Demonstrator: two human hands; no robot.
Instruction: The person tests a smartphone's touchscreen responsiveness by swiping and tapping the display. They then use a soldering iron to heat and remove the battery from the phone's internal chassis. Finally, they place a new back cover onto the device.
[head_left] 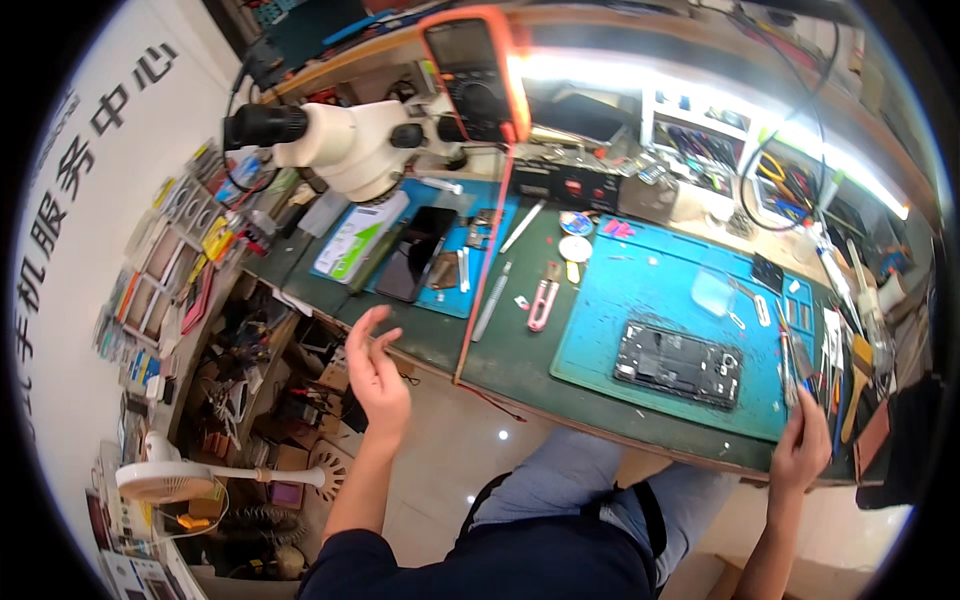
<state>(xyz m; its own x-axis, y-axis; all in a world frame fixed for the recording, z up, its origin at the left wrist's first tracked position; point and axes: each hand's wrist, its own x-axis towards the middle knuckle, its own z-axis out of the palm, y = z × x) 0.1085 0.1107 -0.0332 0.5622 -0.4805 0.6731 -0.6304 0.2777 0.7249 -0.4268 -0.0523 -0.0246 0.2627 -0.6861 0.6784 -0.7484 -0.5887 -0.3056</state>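
Left hand [379,380] spread, empty; right hand [803,440] at tools [787,375], can't tell if grip holds one. Arm sweep could knock phone [677,363] off counter [515,350].

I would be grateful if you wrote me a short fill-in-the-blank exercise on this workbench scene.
1. The opened phone lies on the mat, whose colour is ____.
2. The hand nearer that phone is the person's ____ one.
3. The multimeter has a bright ____ frame.
4. The fan stands on the person's ____ side.

Missing words: blue; right; orange; left.
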